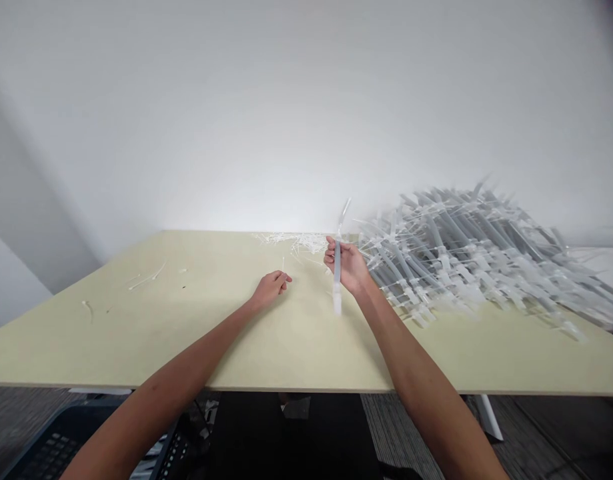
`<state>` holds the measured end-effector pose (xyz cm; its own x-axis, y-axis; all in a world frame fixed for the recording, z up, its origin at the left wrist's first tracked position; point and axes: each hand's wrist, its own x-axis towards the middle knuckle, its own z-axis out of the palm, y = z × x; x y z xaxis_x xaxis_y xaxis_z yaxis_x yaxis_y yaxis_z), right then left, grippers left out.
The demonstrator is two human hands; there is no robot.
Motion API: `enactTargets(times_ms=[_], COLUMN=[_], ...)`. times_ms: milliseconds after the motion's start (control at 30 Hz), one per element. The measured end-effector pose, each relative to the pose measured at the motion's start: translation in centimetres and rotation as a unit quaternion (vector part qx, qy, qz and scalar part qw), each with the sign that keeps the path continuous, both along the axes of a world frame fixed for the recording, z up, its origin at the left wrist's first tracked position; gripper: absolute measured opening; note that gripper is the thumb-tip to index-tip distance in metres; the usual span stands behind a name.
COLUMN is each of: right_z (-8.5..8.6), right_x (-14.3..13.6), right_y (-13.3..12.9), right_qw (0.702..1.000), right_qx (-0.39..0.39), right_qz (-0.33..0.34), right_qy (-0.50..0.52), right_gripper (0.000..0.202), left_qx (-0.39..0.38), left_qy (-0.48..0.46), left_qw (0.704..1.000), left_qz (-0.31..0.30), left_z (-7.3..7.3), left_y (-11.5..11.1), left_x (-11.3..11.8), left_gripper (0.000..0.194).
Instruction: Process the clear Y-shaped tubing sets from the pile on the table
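My right hand [352, 268] is closed around a grey flexible tube [337, 263] held upright above the table. A whitish fitting [337, 303] forms its lower end, and a clear bent piece [344, 215] sticks up at the top. My left hand [271, 289] is low over the table, fingers pinched together, with a thin white cable tie [283, 263] rising from the fingertips. Behind both hands, against the wall, lies a loose heap of white cable ties [306, 241].
A large pile of similar grey tubes with whitish fittings [451, 247] covers the table's right side. A few stray cable ties [149, 278] lie on the left of the pale yellow table [186, 333]. Below the front edge stands a dark plastic basket [51, 440].
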<state>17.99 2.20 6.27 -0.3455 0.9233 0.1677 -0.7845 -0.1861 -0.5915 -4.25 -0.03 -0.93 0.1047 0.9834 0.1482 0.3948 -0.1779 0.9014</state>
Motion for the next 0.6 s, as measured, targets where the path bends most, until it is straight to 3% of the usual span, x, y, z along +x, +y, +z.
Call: enactTargets(times_ms=[233,400,500,600], right_z=[0.02,0.04,0.0,-0.04], right_x=[-0.2,-0.02,-0.04,-0.21], right_y=[0.04,0.14,0.12,0.02], right_qw=[0.999,0.999,1.0,0.999], right_qx=[-0.009,0.0,-0.006,0.003], right_qz=[-0.028,-0.006,-0.022,-0.045], right_qy=[0.028,0.036,0.018,-0.008], right_gripper=[0.003,0.009,0.019,0.015], left_qx=[-0.003,0.003,0.002,0.002], left_qy=[0.002,-0.008,-0.011,-0.009], left_qw=[1.0,1.0,1.0,1.0], left_qz=[0.003,-0.005,-0.009,-0.007], left_z=[-0.36,-0.51,-0.44,-0.4], left_y=[0.23,0.21,0.11,0.12], left_x=[-0.04,-0.15,-0.12,-0.06], left_gripper=[0.035,0.036,0.035,0.035])
